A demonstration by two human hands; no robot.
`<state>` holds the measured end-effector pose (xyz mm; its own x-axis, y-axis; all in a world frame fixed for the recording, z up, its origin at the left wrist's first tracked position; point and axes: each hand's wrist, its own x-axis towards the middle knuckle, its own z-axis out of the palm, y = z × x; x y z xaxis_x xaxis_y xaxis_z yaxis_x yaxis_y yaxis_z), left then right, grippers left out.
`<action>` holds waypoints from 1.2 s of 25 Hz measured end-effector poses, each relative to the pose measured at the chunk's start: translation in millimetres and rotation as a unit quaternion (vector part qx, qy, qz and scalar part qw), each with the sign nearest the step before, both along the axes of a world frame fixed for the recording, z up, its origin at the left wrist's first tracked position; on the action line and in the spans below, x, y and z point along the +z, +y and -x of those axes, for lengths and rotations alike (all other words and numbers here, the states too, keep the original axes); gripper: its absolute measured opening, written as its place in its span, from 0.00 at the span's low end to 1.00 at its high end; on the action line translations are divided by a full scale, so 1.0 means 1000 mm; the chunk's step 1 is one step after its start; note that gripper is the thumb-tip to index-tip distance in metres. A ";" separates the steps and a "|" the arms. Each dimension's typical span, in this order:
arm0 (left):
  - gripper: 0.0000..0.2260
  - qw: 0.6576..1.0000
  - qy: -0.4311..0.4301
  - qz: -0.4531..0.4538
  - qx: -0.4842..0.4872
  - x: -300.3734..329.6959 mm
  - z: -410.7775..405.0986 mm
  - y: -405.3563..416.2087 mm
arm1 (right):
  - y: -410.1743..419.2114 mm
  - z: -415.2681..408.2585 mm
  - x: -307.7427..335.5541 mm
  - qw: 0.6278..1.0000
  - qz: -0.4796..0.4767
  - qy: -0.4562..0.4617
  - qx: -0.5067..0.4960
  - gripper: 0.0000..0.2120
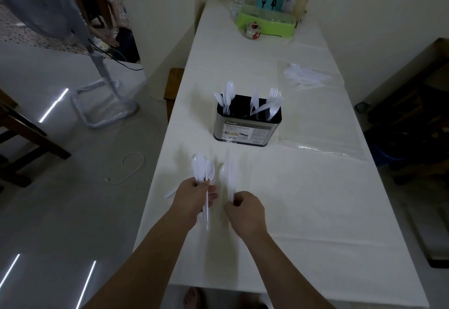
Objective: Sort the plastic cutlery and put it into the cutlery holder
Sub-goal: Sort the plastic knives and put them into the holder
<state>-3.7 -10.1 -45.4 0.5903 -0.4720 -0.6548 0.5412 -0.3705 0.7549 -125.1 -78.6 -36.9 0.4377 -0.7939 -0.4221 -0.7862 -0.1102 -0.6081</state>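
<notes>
While our left hand (pixel 194 195) grips a bunch of spoons (pixel 202 170), our right hand (pixel 244 208) pinches a few knives (pixel 229 175). Both grips hover over the bench (pixel 303 199), near the cutlery holder (pixel 247 126).

My left hand (pixel 194 195) grips a bunch of white plastic spoons (pixel 202 167), my right hand (pixel 244 208) pinches blurred white cutlery pieces (pixel 229 175), and beyond stands the partly filled cutlery holder (pixel 246 127).

The cutlery holder (pixel 245 129) bears a label reading "Kasso"; its smaller print is too blurred to read.
</notes>
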 end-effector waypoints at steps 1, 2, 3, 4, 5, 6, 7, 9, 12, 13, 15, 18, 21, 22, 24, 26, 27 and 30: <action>0.06 1.000 0.002 0.000 -0.001 0.000 0.001 -0.002 | 0.005 -0.001 0.003 1.000 -0.005 -0.019 0.023 0.10; 0.07 1.000 0.001 -0.001 -0.005 0.000 0.003 -0.004 | 0.009 -0.004 0.006 0.999 -0.009 -0.030 0.043 0.08; 0.08 1.000 0.000 0.000 -0.009 0.000 0.004 -0.005 | 0.012 -0.006 0.006 0.998 -0.011 -0.037 0.058 0.06; 0.08 1.000 -0.001 0.003 -0.010 0.001 0.004 -0.005 | 0.014 -0.007 0.006 0.997 -0.011 -0.041 0.070 0.06; 0.08 1.000 0.001 0.012 -0.008 0.004 0.005 -0.005 | 0.014 -0.008 0.005 0.996 -0.009 -0.044 0.077 0.07; 0.08 1.000 0.001 0.020 -0.006 0.006 0.005 -0.005 | 0.014 -0.008 0.005 0.996 -0.007 -0.047 0.082 0.08; 0.07 1.000 -0.003 0.025 -0.002 0.008 0.005 -0.003 | 0.015 -0.008 0.005 0.995 -0.005 -0.052 0.085 0.08; 0.07 1.000 -0.004 0.025 -0.002 0.009 0.003 -0.001 | 0.017 -0.008 0.005 0.995 -0.003 -0.070 0.074 0.08; 0.09 0.999 -0.002 0.021 -0.029 0.009 0.001 0.002 | 0.021 -0.012 0.007 0.995 0.003 -0.090 0.036 0.09; 0.09 0.999 -0.008 0.023 -0.040 0.008 0.000 0.002 | 0.022 -0.014 0.007 0.995 0.005 -0.101 0.020 0.08; 0.09 0.998 -0.020 0.022 -0.052 0.007 -0.001 0.004 | 0.024 -0.016 0.010 0.992 0.000 -0.126 -0.003 0.09; 0.08 0.997 -0.022 0.032 -0.060 0.003 -0.003 0.009 | 0.029 -0.020 0.008 0.989 0.054 -0.122 0.060 0.10; 0.09 0.996 -0.058 0.009 -0.069 -0.001 -0.009 0.017 | 0.038 -0.025 0.003 0.977 0.119 -0.106 0.139 0.13; 0.09 0.995 -0.069 -0.003 -0.065 -0.002 -0.013 0.020 | 0.043 -0.025 0.002 0.975 0.115 -0.116 0.153 0.14; 0.10 0.996 -0.082 -0.025 -0.036 -0.003 -0.020 0.024 | 0.051 -0.023 0.000 0.973 0.106 -0.136 0.154 0.15; 0.09 0.997 -0.071 -0.014 0.008 0.001 -0.027 0.029 | 0.053 -0.022 -0.003 0.977 0.098 -0.139 0.133 0.15; 0.08 0.998 -0.060 0.003 0.022 0.004 -0.030 0.032 | 0.052 -0.022 -0.003 0.979 0.092 -0.133 0.122 0.15; 0.08 0.996 -0.042 0.042 -0.061 0.010 -0.032 0.042 | 0.038 -0.030 -0.001 0.987 0.053 -0.147 0.040 0.16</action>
